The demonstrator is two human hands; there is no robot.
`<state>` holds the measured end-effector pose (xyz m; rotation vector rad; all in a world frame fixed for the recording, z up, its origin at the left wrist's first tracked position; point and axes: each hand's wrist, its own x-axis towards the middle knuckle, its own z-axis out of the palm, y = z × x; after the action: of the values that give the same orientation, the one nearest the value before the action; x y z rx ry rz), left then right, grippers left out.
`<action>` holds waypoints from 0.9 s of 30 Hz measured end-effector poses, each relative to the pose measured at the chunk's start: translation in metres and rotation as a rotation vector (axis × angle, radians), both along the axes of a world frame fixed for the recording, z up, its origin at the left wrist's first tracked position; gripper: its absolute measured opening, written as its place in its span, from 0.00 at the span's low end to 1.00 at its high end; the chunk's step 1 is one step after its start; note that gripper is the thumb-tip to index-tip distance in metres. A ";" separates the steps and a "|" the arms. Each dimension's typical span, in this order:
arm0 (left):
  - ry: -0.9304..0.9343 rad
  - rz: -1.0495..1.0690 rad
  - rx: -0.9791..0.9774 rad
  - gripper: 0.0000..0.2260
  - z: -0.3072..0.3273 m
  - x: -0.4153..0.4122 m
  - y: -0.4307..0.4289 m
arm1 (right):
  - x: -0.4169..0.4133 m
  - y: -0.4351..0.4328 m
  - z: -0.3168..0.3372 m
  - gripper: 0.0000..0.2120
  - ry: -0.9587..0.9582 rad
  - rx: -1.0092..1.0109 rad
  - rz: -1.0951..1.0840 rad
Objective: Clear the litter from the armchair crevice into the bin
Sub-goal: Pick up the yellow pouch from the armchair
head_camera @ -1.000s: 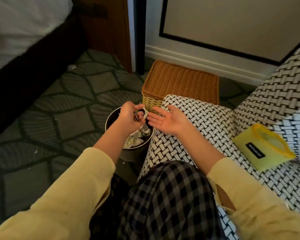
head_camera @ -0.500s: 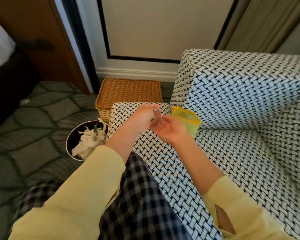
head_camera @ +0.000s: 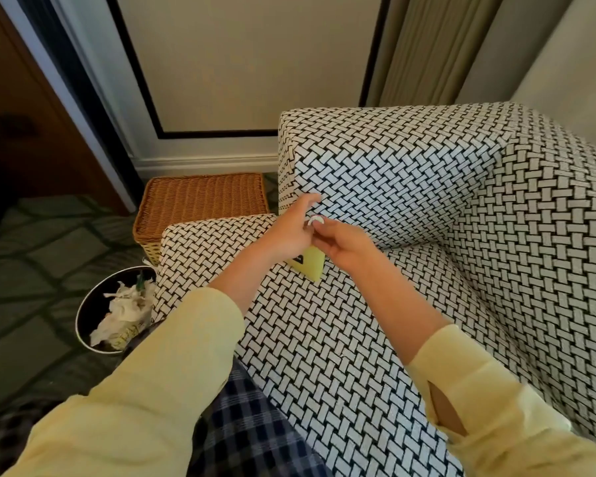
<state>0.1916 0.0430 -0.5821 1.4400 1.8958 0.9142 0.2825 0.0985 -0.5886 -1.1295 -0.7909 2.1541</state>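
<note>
My hands meet over the armchair (head_camera: 427, 208) seat: right hand (head_camera: 344, 244) pinches a small white scrap (head_camera: 315, 220), left hand (head_camera: 291, 234) half-curled, touching it. Looks light, flimsy; needs fingertip pinch. Yellow packet (head_camera: 312, 266) underneath. Bin (head_camera: 83, 318) sits left on floor.

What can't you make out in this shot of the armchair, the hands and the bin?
- Yellow packet, head view: mostly hidden under the left hand and right hand; its label is unreadable.
- Small white piece at the fingertips: too small to identify, and which hand holds it is unclear.
- Armchair crevice: covered by both hands, so any remaining litter is unseen.
- Bin: its near side is hidden by the left sleeve and the armrest.
</note>
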 end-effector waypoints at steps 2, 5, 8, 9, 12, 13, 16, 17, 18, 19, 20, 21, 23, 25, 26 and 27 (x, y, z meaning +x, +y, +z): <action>0.120 0.047 -0.043 0.23 -0.006 -0.003 0.001 | 0.000 0.009 0.003 0.15 -0.130 0.113 0.002; 0.562 0.034 -0.253 0.27 -0.019 -0.004 -0.006 | 0.001 0.020 0.007 0.12 -0.378 0.285 0.089; 0.735 -0.035 -0.335 0.22 -0.032 -0.003 -0.012 | -0.001 0.023 0.008 0.11 -0.628 0.565 0.266; 0.750 -0.037 -0.331 0.19 -0.034 -0.003 -0.012 | -0.003 0.024 0.007 0.12 -0.713 0.697 0.320; 0.732 -0.017 -0.278 0.14 -0.035 -0.007 -0.012 | -0.008 0.024 0.002 0.12 -0.912 1.028 0.464; 0.734 -0.020 -0.260 0.13 -0.034 -0.008 -0.013 | -0.011 0.024 0.000 0.12 -0.934 1.074 0.483; 0.757 -0.041 -0.236 0.11 -0.030 -0.014 -0.015 | -0.018 0.022 -0.003 0.10 -0.921 1.147 0.474; 0.749 -0.032 -0.228 0.10 -0.030 -0.015 -0.017 | -0.020 0.020 -0.003 0.09 -0.910 1.163 0.473; 0.740 -0.020 -0.211 0.10 -0.030 -0.016 -0.018 | -0.022 0.019 -0.004 0.08 -0.900 1.175 0.490; 0.730 -0.007 -0.184 0.10 -0.031 -0.015 -0.020 | -0.022 0.018 -0.004 0.08 -0.910 1.195 0.542; 0.716 0.005 -0.160 0.10 -0.032 -0.015 -0.020 | -0.023 0.017 -0.006 0.08 -0.948 1.229 0.624; 0.700 0.019 -0.147 0.10 -0.032 -0.014 -0.021 | -0.022 0.017 -0.007 0.09 -1.001 1.259 0.708; 0.662 0.050 -0.141 0.11 -0.033 -0.012 -0.021 | -0.018 0.018 -0.011 0.12 -1.023 1.280 0.769; 0.606 0.086 -0.128 0.11 -0.033 -0.012 -0.020 | -0.010 0.020 -0.012 0.15 -0.924 1.240 0.655; 0.553 0.109 -0.122 0.11 -0.034 -0.013 -0.019 | -0.005 0.021 -0.012 0.17 -0.862 1.199 0.563; 0.488 0.135 -0.115 0.11 -0.035 -0.014 -0.017 | 0.000 0.021 -0.012 0.19 -0.796 1.149 0.499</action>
<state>0.1772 0.0255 -0.6174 1.5820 2.3785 0.5272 0.2827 0.1194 -0.6011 -1.1140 -2.4253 1.0147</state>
